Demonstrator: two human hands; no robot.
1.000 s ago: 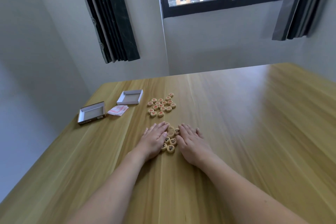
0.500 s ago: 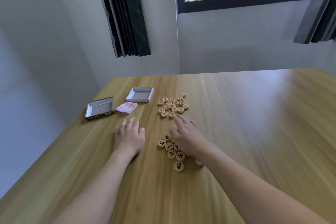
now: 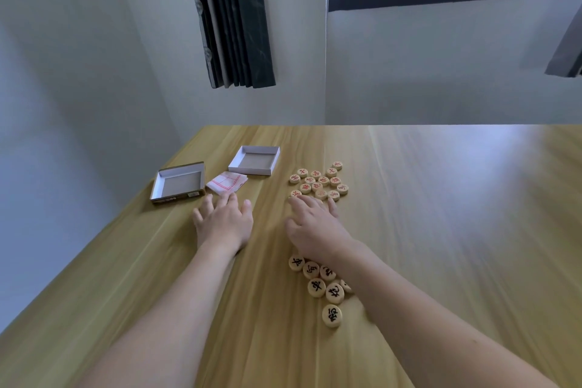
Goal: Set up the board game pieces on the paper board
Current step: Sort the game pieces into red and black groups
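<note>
Several round wooden pieces with red characters (image 3: pixel 319 182) lie in a cluster on the wooden table (image 3: pixel 441 214). Nearer to me is a group of pieces with black characters (image 3: pixel 321 285), partly under my right forearm. The folded paper board (image 3: pixel 226 181) with red lines lies between two box halves. My left hand (image 3: pixel 225 222) is flat and open, fingers spread, its fingertips just short of the folded board. My right hand (image 3: pixel 315 227) is open, palm down, its fingertips reaching the near edge of the red pieces. Neither hand holds anything.
A brown-edged box half (image 3: pixel 178 182) lies at the left near the table edge. A white box half (image 3: pixel 254 160) sits behind the folded board. Grey walls, a dark curtain (image 3: pixel 231 16) and a window stand behind the table. The table's left edge runs diagonally close to the boxes.
Both hands left the black pieces and moved forward: the left toward the folded board, the right toward the red pieces. The black pieces lie uncovered and more spread out. The view turned left.
</note>
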